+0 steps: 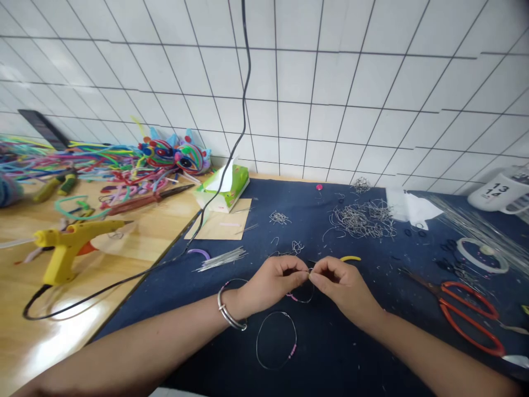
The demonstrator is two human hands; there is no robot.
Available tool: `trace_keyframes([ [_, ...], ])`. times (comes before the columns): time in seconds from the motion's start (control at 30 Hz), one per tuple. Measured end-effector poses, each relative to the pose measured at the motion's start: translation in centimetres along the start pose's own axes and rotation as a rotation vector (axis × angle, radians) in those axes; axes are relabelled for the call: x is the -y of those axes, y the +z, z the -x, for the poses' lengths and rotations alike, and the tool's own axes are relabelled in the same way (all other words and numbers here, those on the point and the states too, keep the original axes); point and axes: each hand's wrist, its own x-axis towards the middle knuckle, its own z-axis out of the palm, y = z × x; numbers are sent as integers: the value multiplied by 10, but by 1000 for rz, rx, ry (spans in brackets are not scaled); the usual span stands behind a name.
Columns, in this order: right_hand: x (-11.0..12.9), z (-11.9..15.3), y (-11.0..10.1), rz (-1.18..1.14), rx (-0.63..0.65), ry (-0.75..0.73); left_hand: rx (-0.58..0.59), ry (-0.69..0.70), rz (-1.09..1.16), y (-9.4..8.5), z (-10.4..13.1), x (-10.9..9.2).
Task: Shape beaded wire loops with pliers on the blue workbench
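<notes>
Hands partly hide a beaded loop, apparently pinched.

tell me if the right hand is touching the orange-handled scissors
Apart. The head view shows blue cloth between the right hand and the orange-handled scissors, which lie off to its right.

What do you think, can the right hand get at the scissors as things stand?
Probably yes: the scissors lie uncovered beside the right forearm, though the right hand seems to pinch a wire loop.
</notes>
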Motion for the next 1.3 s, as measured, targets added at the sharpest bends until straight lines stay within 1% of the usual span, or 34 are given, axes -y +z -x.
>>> trace_keyframes([
  [0.17,1,-1,-1,77,9,-9,-42,64,-174,0,0,-1],
  [0.33,4,-2,-3,120,3,-30,-100,103,-209,1,2,-3],
  [0.43,5,-3,-5,103,11,-29,-99,81,-142,0,1,-2],
  [0.5,3,-3,-6,49,24,-11,-66,41,-15,0,0,-1],
  [0.63,-3,-4,-2,-187,24,56,-22,-22,301,1,-2,1],
  [0.7,-5,-5,0,-295,19,82,-36,-32,393,3,-3,2],
  [0.77,-6,-5,1,-351,21,96,-64,-38,441,4,-3,3],
  [0.87,-4,-4,0,-342,35,96,-93,-51,458,4,-3,4],
  [1.07,-5,-5,-3,-249,51,81,-51,-45,381,3,-3,3],
  [1.23,-6,-5,-4,-156,17,59,-25,-63,293,2,-2,0],
  [1.3,-6,-5,-4,-137,13,56,-35,-78,293,1,-2,1],
])
